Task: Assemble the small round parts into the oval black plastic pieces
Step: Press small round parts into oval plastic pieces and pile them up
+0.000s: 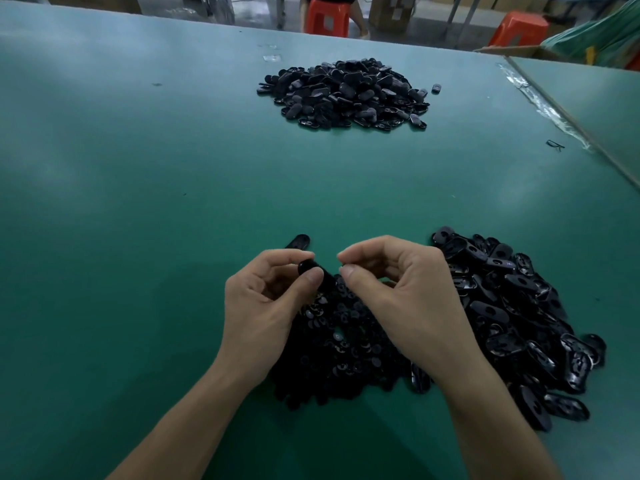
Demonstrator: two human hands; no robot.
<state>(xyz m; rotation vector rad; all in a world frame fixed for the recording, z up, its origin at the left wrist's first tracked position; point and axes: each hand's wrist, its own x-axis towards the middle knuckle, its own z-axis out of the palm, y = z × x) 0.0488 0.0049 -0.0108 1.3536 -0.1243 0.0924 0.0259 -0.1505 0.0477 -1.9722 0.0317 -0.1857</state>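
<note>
Oval black piece point(309, 268): gripped in left hand point(266, 303), thumb on the near side, forefinger over the top, raised above the far left edge of the heap of small round parts point(332, 344). Shows only its rounded end, rest hidden behind fingers.

Right hand point(398, 296): hovers over the far right edge of the same heap, thumb and forefinger tips pinched close, other fingers curled under. Cannot tell whether a part sits in that pinch; tips too close and spot too dark to judge. Narrow gap between the pinch and the held piece, no contact.

Heap of small round parts: lies on green table point(138, 202), mostly under both wrists; flat black discs, some notched.

Right of that heap and running into it: big heap of oval pieces point(512, 313), glossy, many with a hole showing.

Just beyond that heap, past the left fingers: single oval piece point(298, 241), flat on the table.

Well beyond the heap, across the table: second pile of oval pieces point(346, 93), duller look, with one stray piece point(436, 88) just off its right side.

Farther still, past the table edge: red stool point(327, 19), second stool point(519, 27), cardboard box point(391, 12) between them.
</note>
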